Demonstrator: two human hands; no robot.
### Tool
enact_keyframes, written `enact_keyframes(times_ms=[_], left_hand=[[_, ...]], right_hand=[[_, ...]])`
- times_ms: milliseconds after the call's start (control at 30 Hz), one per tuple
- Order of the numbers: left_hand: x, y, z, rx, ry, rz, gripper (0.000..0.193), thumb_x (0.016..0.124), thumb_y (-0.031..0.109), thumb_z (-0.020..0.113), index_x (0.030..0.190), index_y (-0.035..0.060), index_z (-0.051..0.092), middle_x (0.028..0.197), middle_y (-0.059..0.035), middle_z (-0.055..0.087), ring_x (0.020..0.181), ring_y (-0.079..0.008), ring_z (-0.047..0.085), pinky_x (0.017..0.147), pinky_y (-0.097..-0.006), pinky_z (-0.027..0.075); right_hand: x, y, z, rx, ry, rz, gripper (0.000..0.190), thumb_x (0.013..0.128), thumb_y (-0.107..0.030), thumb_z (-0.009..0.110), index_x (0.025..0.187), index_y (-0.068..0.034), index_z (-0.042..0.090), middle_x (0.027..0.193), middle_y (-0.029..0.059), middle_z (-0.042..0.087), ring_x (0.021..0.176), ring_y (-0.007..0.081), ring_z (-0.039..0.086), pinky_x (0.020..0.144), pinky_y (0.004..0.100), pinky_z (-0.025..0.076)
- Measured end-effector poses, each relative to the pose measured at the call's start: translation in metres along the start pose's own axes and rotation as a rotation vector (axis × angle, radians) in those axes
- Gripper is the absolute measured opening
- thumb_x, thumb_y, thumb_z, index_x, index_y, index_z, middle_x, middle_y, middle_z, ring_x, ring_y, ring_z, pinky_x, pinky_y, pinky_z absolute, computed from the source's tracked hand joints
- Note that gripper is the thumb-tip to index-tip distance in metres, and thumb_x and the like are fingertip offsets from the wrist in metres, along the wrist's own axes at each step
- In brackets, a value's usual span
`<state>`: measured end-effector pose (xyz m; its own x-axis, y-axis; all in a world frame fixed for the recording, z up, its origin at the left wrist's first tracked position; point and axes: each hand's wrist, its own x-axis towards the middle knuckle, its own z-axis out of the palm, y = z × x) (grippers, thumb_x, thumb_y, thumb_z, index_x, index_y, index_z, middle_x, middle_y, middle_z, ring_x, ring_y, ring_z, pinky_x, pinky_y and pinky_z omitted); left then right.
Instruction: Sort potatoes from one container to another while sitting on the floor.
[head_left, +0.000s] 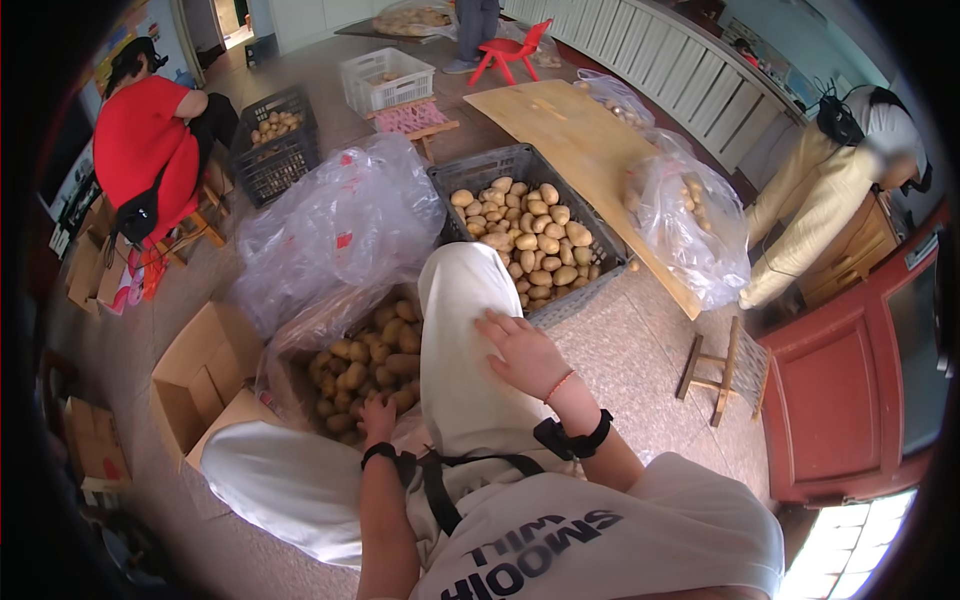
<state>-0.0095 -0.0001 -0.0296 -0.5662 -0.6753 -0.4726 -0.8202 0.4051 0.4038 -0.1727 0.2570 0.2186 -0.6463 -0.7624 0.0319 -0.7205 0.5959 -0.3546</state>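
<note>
My left hand (377, 417) reaches down to the potatoes (367, 367) in a plastic-lined cardboard box between my legs. Its fingertips touch the near potatoes; whether they grip one cannot be told. On my raised thigh rests my right hand (527, 355), palm down with its fingers apart and nothing in it. Just beyond that knee stands a black plastic crate (577, 298) holding many paler potatoes (541, 232). Both wrists wear black bands with small devices, and the right one also has a thin red bracelet.
Clear plastic sheeting (337, 217) lies behind the box, an open carton (206, 367) to its left. A plywood board (570, 142) and a bag of potatoes (690, 217) are beyond the crate. A folding stool (724, 371) stands right. One person (150, 150) sits left; another (817, 187) bends at right.
</note>
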Motion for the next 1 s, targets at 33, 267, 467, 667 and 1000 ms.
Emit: enact_keyframes(times_ms=[33,267,467,667,1000], left_hand=[[0.0002,0.0017,-0.0017,-0.022,-0.023,-0.028,0.047,0.09,0.04,0.055,0.129,0.0151,0.061,0.141,-0.0152,0.047,0.134,-0.038,0.037,0.107,-0.06,0.03],[0.0038,-0.0002,0.0011,-0.037,-0.074,-0.05,0.05,0.091,0.044,0.054,0.131,0.0147,0.059,0.142,-0.0134,0.047,0.135,-0.0359,0.038,0.109,-0.0551,0.032],[0.0092,-0.0047,0.0062,-0.021,-0.069,-0.022,0.053,0.09,0.046,0.052,0.133,0.0153,0.059,0.143,-0.0166,0.046,0.131,-0.0392,0.042,0.105,-0.056,0.036],[0.0073,-0.0044,0.0056,-0.039,-0.056,-0.005,0.052,0.09,0.044,0.052,0.133,0.0145,0.059,0.143,-0.0175,0.046,0.131,-0.0402,0.041,0.106,-0.0552,0.036],[0.006,-0.0023,0.0049,-0.059,-0.046,0.016,0.053,0.089,0.042,0.052,0.134,0.014,0.058,0.142,-0.0195,0.046,0.129,-0.0443,0.041,0.107,-0.0554,0.035]], right_hand=[[-0.0003,-0.0006,-0.0002,-0.004,0.014,-0.007,0.057,0.084,-0.019,0.061,0.139,-0.01,0.046,0.145,0.0141,0.045,0.124,0.0339,0.052,0.098,0.0468,0.047],[0.0014,0.0002,0.0036,-0.03,0.088,-0.033,0.054,0.08,-0.013,0.059,0.134,-0.009,0.051,0.14,0.0144,0.051,0.114,0.0336,0.058,0.092,0.0462,0.051],[0.0057,-0.0008,0.0061,-0.05,0.1,-0.033,0.053,0.079,-0.013,0.059,0.131,-0.009,0.053,0.136,0.0138,0.053,0.107,0.033,0.061,0.089,0.0455,0.053],[0.0066,-0.0027,0.0048,-0.06,0.099,-0.022,0.052,0.08,-0.013,0.058,0.131,-0.008,0.053,0.135,0.0134,0.054,0.107,0.0326,0.061,0.089,0.0451,0.052],[0.0055,-0.0048,0.0036,-0.054,0.094,-0.02,0.053,0.08,-0.012,0.058,0.132,-0.007,0.051,0.134,0.0146,0.054,0.11,0.0333,0.06,0.09,0.0448,0.052]])
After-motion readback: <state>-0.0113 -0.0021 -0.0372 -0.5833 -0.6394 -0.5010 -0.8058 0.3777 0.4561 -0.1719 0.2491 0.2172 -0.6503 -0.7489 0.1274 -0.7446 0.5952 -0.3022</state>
